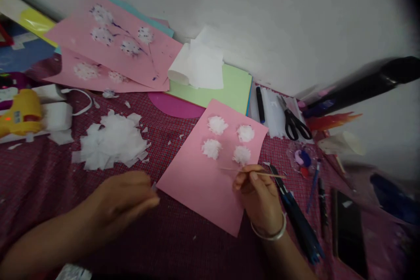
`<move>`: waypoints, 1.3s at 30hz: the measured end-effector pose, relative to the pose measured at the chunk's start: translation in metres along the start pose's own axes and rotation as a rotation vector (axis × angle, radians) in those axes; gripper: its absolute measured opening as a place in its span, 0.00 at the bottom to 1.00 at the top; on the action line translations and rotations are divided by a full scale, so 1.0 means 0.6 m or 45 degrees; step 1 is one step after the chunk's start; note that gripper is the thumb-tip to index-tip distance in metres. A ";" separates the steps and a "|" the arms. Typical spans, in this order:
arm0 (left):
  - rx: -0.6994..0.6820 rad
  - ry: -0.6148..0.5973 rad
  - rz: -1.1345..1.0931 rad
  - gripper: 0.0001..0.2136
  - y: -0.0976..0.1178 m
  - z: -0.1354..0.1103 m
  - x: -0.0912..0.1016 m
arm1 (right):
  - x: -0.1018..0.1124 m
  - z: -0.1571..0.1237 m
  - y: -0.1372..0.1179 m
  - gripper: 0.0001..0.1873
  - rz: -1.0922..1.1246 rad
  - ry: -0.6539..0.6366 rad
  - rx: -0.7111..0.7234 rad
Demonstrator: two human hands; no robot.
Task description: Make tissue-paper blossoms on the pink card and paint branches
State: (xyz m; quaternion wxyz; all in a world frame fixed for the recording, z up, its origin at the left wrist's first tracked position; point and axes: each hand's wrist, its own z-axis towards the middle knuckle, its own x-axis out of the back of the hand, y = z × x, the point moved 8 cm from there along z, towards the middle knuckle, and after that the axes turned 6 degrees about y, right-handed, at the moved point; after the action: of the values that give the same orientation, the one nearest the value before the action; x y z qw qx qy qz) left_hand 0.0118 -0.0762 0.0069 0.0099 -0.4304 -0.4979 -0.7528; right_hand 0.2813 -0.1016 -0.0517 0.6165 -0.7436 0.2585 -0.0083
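Observation:
A pink sheet of paper (203,183) lies at an angle on the cloth, with several fluffy white paper tufts (211,148) on its upper half. My right hand (260,197), wearing a bangle at the wrist, is closed around a thin wooden stick (272,175) over the sheet's right side. The stick points left, just below the tufts. To the left of the sheet's corner hovers my left hand (123,199), its fingers curled and pressed together; what they hold, if anything, is hidden. Beyond it lies a heap of white tissue pieces (113,140).
Finished-looking pink flower sheets (131,43), a tissue roll (180,68) and green paper (231,92) lie along the wall. A yellow glue gun (22,113) sits at left. Scissors (293,124), a paint palette (300,157), a brush (314,186) and a phone (348,232) are at right.

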 end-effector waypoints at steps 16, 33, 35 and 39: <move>0.315 -0.025 -0.655 0.17 -0.043 0.177 -0.107 | 0.019 -0.006 0.030 0.11 -0.380 -0.159 0.123; -0.537 -0.251 0.275 0.11 0.018 0.236 -0.165 | -0.007 0.004 0.011 0.16 -0.384 -0.206 0.200; -0.429 -0.235 0.054 0.10 0.008 0.238 -0.157 | 0.000 0.009 0.004 0.16 -0.340 -0.188 0.228; 0.069 0.040 -0.723 0.11 -0.032 0.241 -0.110 | 0.023 0.024 -0.006 0.13 -0.041 -0.089 0.228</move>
State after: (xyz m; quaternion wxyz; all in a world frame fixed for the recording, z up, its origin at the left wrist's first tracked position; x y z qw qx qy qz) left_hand 0.1368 0.0158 -0.0315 -0.1822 -0.2615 -0.6184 -0.7183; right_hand 0.2994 -0.0936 -0.0560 0.6890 -0.6895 0.2229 -0.0152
